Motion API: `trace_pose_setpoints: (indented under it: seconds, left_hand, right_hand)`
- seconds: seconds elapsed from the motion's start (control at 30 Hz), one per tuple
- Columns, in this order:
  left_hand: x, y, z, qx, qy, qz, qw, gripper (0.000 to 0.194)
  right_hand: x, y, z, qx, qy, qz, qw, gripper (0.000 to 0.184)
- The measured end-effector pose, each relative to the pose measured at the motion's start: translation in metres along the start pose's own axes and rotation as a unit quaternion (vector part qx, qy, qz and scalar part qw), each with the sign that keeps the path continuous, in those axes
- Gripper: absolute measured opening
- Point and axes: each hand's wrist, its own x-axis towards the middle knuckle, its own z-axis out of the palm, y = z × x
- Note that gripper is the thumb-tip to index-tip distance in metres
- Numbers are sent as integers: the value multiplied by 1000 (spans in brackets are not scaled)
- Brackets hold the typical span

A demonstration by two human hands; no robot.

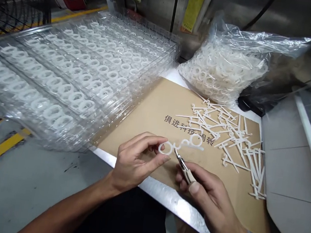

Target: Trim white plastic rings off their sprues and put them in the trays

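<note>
Through the head camera I am watching a white moulded plastic piece (182, 145), which is being held over a cardboard sheet (142, 111). Its long axis is running from about 9 o'clock to 3 o'clock, rising a little toward 3 o'clock. The left hand (136, 163) is the nearer hand, and its thumb and fingertips (156, 148) are pinching the ring at the 9 o'clock end. The right hand (209, 201) is closed around small cutters (185, 174), and their tips are pointing toward 11 o'clock, coming to the piece from below, just beside the pinch. I cannot tell if the blades are closing on the plastic. Loose plastic strips (234, 140) are lying at 2 o'clock, a plastic bag of rings (222, 71) is sitting at 1 o'clock, and clear plastic trays (78, 74) are stacked at 10 o'clock.
</note>
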Motion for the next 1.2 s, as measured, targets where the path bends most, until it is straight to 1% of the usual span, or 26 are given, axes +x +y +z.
trace_pose_setpoints:
  seconds: [0.17, 0.57, 0.9, 1.2]
  left_hand:
    - [-3, 1, 3, 11, 27, 4, 1000, 27]
    - [-2, -1, 5, 3, 8, 26, 1000, 32]
    - [0, 0, 5, 32, -7, 50, 998, 29]
    - [-1, 0, 6, 33, -9, 51, 998, 29]
  right_hand:
    - [3, -2, 0, -12, 4, 8, 1000, 40]
    - [1, 3, 0, -12, 14, 12, 1000, 41]
    - [3, 2, 1, -18, 28, 6, 999, 37]
    - [1, 4, 2, -11, 27, 5, 1000, 31]
